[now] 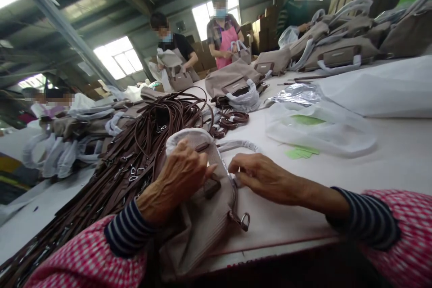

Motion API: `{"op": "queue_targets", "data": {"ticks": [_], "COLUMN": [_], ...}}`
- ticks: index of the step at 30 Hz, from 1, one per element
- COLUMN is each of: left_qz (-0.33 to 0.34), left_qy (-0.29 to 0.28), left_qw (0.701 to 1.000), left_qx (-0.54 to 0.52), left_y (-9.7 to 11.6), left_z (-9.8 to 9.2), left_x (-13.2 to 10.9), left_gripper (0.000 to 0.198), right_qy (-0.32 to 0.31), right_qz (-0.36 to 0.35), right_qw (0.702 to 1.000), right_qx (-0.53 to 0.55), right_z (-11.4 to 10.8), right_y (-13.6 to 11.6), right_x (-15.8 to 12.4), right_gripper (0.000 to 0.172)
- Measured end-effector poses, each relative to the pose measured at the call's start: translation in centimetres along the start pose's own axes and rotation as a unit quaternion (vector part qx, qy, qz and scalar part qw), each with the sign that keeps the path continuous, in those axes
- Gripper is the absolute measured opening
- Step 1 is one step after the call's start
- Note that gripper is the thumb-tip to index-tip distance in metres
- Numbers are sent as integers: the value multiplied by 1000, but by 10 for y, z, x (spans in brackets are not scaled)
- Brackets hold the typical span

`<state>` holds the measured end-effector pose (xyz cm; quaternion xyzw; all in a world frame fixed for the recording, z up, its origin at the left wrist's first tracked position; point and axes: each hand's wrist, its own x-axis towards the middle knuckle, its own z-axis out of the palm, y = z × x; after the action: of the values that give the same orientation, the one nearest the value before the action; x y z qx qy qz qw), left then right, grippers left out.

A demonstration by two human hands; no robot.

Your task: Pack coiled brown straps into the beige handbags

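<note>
A taupe handbag [202, 220] lies at the near edge of the white table [388, 157], its handle wrapped in white plastic [192, 137]. My left hand [175, 180] is closed on the bag's top, fingers pressed over the fabric beside a dark tab [212, 187]. My right hand [259, 175] pinches the zipper end [236, 181] at the bag's right side. A metal ring clasp [243, 220] hangs from the bag's lower corner.
A long pile of brown straps [135, 153] runs along the left. Clear plastic bags with green slips [317, 130] lie to the right. Finished bags [337, 49] are stacked at the far right. Three people work at the table's far end, and another person sits at the left.
</note>
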<state>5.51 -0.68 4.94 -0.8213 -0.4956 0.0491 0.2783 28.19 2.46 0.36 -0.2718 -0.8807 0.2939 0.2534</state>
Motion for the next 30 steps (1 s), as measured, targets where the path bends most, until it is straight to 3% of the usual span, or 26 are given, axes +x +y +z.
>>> {"op": "queue_targets", "data": {"ticks": [2,3,5,7,9,11,13,16,19,21,25,28,30], "left_qz": [-68,-90,-114,-138,-192,-247,-268,-219,-162,-185,-300,-347,-356], "left_qy": [-67,-96,-128,-116,-46,37,79,90,74,61,32,19,14], "left_qw": [988,967,896,829,808,812,828,875,913,925,914,896,886], "left_qx": [-121,-217,-411,-530,-555,-528,-485,-422,-367,-325,-270,-276,-296], "left_y": [-17,-26,-39,-42,-35,-18,-1,16,13,5,-13,-20,-24], "left_z": [-4,-5,-2,5,14,25,32,37,40,45,62,70,72], "left_x": [4,7,12,20,32,46,61,73,73,69,57,53,53], "left_gripper": [36,31,22,24,28,25,17,21,12,5,25,36,37], "right_qy": [13,9,2,5,15,18,10,-38,-34,-10,-28,-66,-32], "right_qz": [-32,-60,-113,-144,-153,-166,-189,-216,-214,-200,-174,-140,-74], "right_qw": [998,995,984,971,963,957,950,942,944,948,964,983,996], "right_qx": [-46,-75,-137,-192,-222,-236,-249,-253,-248,-247,-199,-101,-40], "right_z": [6,12,28,46,62,73,80,85,84,79,59,37,22], "right_y": [6,8,9,10,13,17,24,33,31,24,10,13,24], "right_x": [21,30,44,51,52,49,46,44,44,43,44,56,72], "right_gripper": [13,14,22,30,40,46,38,20,21,29,20,20,19]}}
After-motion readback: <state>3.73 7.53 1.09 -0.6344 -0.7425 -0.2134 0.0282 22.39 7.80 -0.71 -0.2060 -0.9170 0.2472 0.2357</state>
